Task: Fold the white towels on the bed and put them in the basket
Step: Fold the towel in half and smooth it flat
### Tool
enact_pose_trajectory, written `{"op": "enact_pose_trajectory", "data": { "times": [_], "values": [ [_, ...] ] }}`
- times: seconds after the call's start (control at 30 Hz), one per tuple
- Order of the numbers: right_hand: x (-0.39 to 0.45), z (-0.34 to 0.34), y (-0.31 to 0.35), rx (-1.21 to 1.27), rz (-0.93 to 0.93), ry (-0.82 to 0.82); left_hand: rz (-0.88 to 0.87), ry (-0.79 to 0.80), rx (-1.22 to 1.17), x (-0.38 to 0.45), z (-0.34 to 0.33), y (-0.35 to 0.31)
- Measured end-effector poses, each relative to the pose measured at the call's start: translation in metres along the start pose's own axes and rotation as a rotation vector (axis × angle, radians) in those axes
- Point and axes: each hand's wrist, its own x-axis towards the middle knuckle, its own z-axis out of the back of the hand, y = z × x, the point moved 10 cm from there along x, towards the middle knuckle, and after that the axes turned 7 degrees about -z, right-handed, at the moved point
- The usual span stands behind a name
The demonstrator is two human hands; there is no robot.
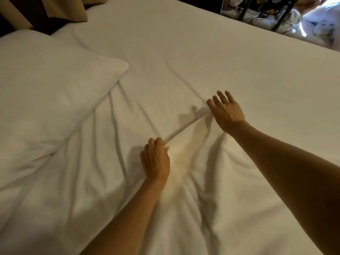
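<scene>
A white towel [191, 162] lies rumpled on the white bed [202, 57], its far edge running as a straight line between my two hands. My left hand [155, 159] has its fingers curled round the near-left end of that edge and pinches it. At the far-right end of the edge my right hand [226, 109] hovers or presses with fingers spread and straight. The towel's near part runs out of view under my forearms. No basket is in view.
A large white pillow [49, 92] lies at the left, close to the towel's left side. Tan fabric [64, 8] hangs beyond the bed's head at the top left. Past the bed's far right edge stands a dark metal frame with patterned bedding [294, 13].
</scene>
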Motion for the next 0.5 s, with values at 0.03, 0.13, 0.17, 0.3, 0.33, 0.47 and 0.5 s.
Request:
{"op": "enact_pose_trajectory", "data": {
  "times": [0.03,0.13,0.17,0.3,0.33,0.47,0.5],
  "values": [
    [0.014,0.009,0.007,0.009,0.002,-0.034,0.032,-0.049,-0.003,0.014,0.012,0.011],
    [0.056,0.028,0.031,0.039,-0.002,-0.126,0.066,-0.136,0.069,0.052,0.038,0.037],
    [0.069,0.032,0.038,0.057,-0.014,-0.141,0.064,-0.14,0.088,0.06,0.04,0.042],
    [0.107,0.021,0.065,0.165,-0.068,-0.124,-0.002,-0.184,0.212,0.061,0.021,0.048],
    [0.11,0.011,0.07,0.202,-0.093,-0.099,-0.043,-0.202,0.235,0.056,0.011,0.047],
    [0.1,-0.053,0.088,0.449,-0.2,0.1,-0.297,-0.104,0.232,0.037,-0.038,0.029],
    [0.098,-0.066,0.092,0.514,-0.204,0.147,-0.335,-0.065,0.206,0.034,-0.047,0.028]
  ]
}}
